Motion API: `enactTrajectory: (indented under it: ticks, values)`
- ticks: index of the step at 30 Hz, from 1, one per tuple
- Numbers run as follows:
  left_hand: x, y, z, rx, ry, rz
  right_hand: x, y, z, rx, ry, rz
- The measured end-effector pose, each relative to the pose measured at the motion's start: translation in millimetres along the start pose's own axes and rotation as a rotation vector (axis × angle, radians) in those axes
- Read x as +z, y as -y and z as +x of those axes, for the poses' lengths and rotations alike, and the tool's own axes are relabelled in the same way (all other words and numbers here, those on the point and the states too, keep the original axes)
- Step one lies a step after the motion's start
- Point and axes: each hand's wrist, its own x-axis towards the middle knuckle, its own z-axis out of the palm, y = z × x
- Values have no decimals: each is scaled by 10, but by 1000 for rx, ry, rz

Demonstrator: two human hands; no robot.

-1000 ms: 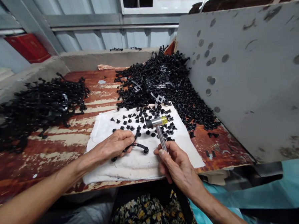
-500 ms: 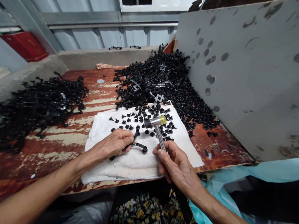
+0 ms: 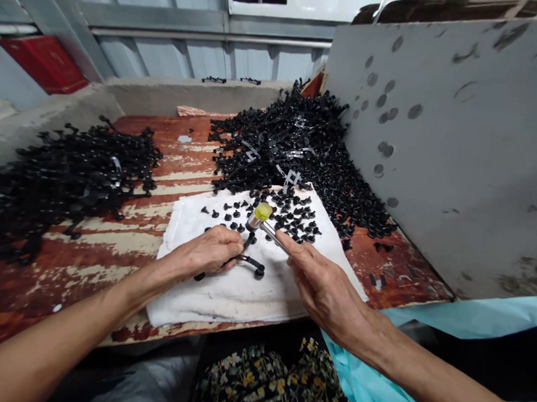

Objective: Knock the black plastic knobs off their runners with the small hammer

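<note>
My left hand is closed around a black branching bracket with round knobs at its ends, low on a white cloth. In my right hand is the metal handle of a small mallet. The mallet's head has a yellow face turned up, and its other end is over an arm of the bracket by my left fingers. Whether it touches the bracket I cannot tell. Several loose black knobs lie on the cloth beyond the mallet. My left fingers hide the bracket's middle.
A heap of black brackets and knobs rises behind the cloth. Another pile of black brackets lies at the left on the worn red-brown table. A grey board stands along the right side, and a low ledge runs behind.
The mallet has swung left and tilted, its head now over the bracket with the yellow face up. My right hand has turned its grip. My left hand keeps its hold on the bracket.
</note>
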Motion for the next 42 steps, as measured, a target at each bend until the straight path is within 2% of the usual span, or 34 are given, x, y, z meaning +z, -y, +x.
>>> enactTrajectory:
  ticks: [3,8,12,13,16,17,20,21,25,28,30,32,35,37,38,40,42]
  values:
    - [-15,30,24,2,9,23,-23,24,-11,-41,-65,-31]
    - [-26,130,76,7,16,-4,-83,44,-15,-41,55,-134]
    - [-29,179,88,26,21,40,-120,87,-27,-66,-132,-54]
    - [-29,182,87,34,20,50,-121,92,-29,-78,-121,-70]
    - [-23,172,89,45,20,51,-112,88,-32,-75,46,-142]
    - [-22,167,93,40,23,55,-108,84,-33,-65,59,-135]
    - [-35,174,122,44,31,112,-97,75,-45,-53,-101,-90]
    - [-46,189,134,51,34,128,-93,71,-54,-69,-115,-106]
    - [-93,298,138,173,73,125,-73,22,-116,-90,19,-144]
    - [-103,358,102,267,99,92,-32,-75,-122,-120,-109,-61]
    - [-72,342,70,275,77,84,-4,-119,-87,-143,-103,-37]
    - [-21,285,18,260,33,128,7,-102,-58,-111,-99,24]
    - [-68,193,-120,223,-30,156,20,8,-63,99,-212,239]
    - [-310,148,-249,212,-145,142,57,100,-85,314,-292,456]
    - [-501,127,-323,212,-269,174,84,146,-95,425,-310,581]
    - [-971,85,-482,119,-631,315,146,234,-107,615,-329,816]
    - [-1433,47,-614,47,-996,550,202,309,-104,730,-351,969]
